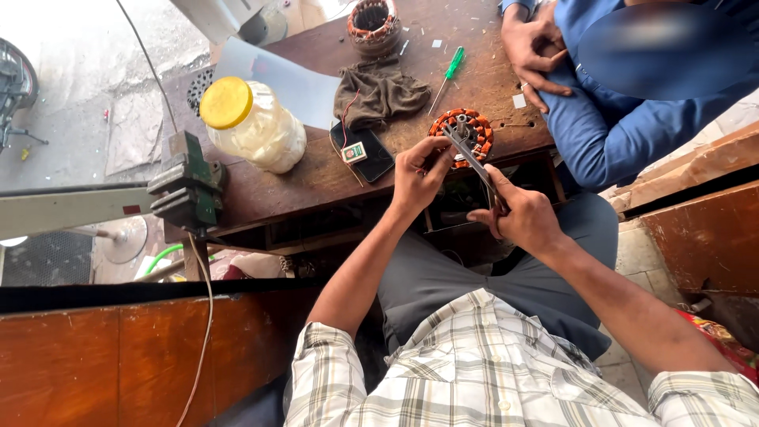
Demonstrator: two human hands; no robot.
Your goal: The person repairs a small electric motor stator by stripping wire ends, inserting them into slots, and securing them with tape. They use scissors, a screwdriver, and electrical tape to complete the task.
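Observation:
A round motor stator with orange copper windings (pixel 477 144) lies at the near edge of the brown wooden workbench (pixel 308 170). My right hand (pixel 518 217) grips the handles of metal pliers (pixel 468 152), whose jaws reach into the stator's middle. My left hand (pixel 419 170) is closed beside the stator's left rim, fingers pinched at the pliers' tip; whatever it holds is too small to make out.
On the bench stand a plastic jar with a yellow lid (pixel 251 122), a dark cloth (pixel 379 93), a black phone with a small box on it (pixel 362 154), a green screwdriver (pixel 448 75) and another stator (pixel 373 22). A green vise (pixel 188 186) is at the left. A person in blue (pixel 609 119) sits to the right.

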